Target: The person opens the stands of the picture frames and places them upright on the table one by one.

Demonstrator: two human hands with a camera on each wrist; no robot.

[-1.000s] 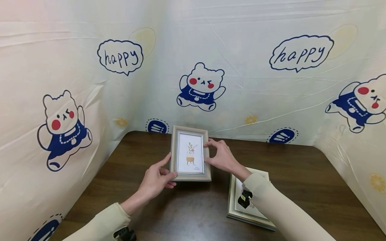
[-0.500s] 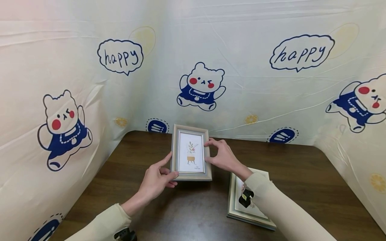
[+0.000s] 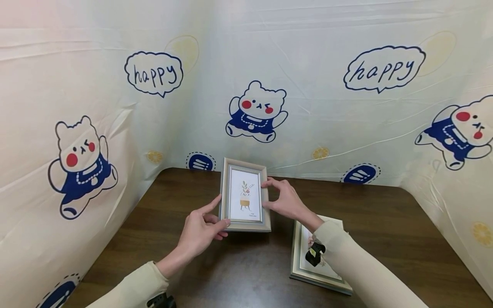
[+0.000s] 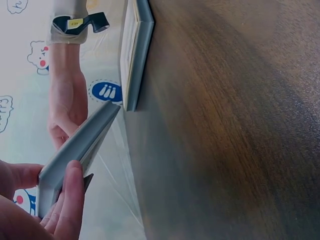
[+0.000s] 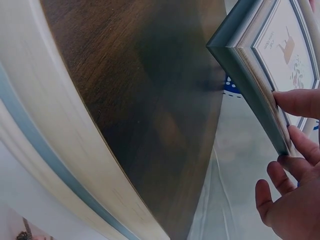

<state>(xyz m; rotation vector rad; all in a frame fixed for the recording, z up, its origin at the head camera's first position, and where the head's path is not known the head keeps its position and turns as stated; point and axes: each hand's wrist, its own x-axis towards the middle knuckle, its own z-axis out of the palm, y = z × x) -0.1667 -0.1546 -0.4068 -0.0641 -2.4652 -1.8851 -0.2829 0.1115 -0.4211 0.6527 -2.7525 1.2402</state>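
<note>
A pale champagne-coloured picture frame [image 3: 239,192] is held at a tilt over the far-middle part of the desk [image 3: 385,226], its front turned toward the person. Silvery inner trim surrounds a white print [image 3: 246,211] of leafy sprigs in an orange planter on legs, with small lettering at the lower right. The left hand [image 3: 200,231] grips the lower left corner, thumb over the front border, index finger reaching along the left side and the other fingers tucked below. The right hand [image 3: 285,200] pinches the right side, thumb and index finger set apart along that border, so both grips are closed around the same piece. Beneath the right forearm, nearer the person, a second picture frame [image 3: 308,269] lies face up at an angle on the dark brown wood, partly covered by the cream right sleeve [image 3: 358,261]. A black device [image 3: 313,256] is strapped at the right cuff, and another dark device [image 3: 161,301] sits by the left sleeve [image 3: 135,282]. Pale fabric [image 3: 316,124] surrounds the desk, printed with winking bears in blue, lemon slices and "happy" speech bubbles.
</note>
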